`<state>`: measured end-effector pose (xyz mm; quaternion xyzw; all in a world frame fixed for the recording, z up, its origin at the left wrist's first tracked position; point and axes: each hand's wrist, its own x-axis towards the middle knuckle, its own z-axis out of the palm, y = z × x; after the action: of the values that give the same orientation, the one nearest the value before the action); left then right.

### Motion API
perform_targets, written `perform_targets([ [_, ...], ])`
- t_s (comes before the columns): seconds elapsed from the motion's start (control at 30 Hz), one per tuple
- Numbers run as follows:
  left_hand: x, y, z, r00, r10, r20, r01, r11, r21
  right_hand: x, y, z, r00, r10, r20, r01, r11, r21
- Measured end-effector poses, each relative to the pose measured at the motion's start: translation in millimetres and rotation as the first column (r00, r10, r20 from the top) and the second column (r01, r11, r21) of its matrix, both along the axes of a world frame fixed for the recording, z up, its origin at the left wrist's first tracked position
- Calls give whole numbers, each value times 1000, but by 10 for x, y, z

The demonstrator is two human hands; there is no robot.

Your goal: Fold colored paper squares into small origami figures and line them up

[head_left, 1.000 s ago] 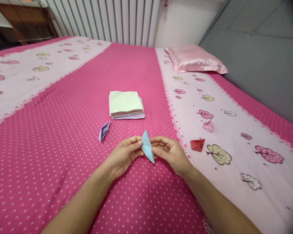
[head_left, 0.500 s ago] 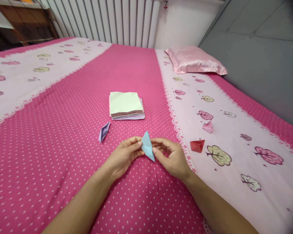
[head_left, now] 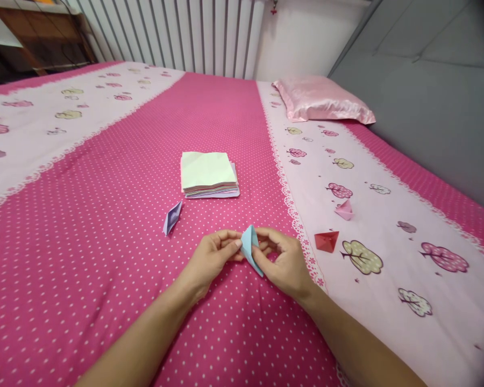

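A folded light-blue paper piece [head_left: 250, 248] is pinched between both my hands just above the pink dotted bedsheet [head_left: 105, 226]. My left hand [head_left: 213, 258] grips its left side with thumb and fingers closed. My right hand [head_left: 282, 260] holds its right side, fingers curled around it. A stack of pastel paper squares [head_left: 207, 174] lies on the bed beyond my hands. A small purple folded piece [head_left: 171, 217] rests to the left of them.
A red folded piece [head_left: 326, 240] and a pink one [head_left: 344, 210] lie on the pale patterned strip to the right. A pink satin pillow [head_left: 322, 99] sits far right by the grey headboard [head_left: 427, 97]. A white radiator [head_left: 193, 32] stands behind.
The blue piece has dropped slightly and looks narrower and shorter, as my fingers closed further around it. Both hands shifted a little to the right.
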<state>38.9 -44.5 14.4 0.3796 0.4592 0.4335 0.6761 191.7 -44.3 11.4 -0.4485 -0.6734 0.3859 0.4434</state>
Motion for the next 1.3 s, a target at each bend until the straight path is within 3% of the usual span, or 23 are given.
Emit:
perform_targets([
  [0.2,20,-26,26,1000,17,-16,-16,998,57,-29,-22,-12,999,-28,-26,27,999,-20],
  [0.47,52,-52,54,997,-68,-26,70,995,65,-5,-40,-52,991,-89,99,75,988,132],
  [0.73,78,-49,26,996,-20,-88,34,988,153,-29,-61,-67,981,-120,152,81,966,245],
  [0.9,88,-82,-88,964,37,-264,46,953,299,-37,-78,-63,974,-122,193,61,953,297],
  [1.1,102,-149,-81,824,121,-553,160,887,433,-41,-69,-101,969,-140,206,49,917,395],
  [1.3,134,-174,-28,792,135,-595,199,865,461,-58,-86,-95,956,-182,230,55,882,468],
])
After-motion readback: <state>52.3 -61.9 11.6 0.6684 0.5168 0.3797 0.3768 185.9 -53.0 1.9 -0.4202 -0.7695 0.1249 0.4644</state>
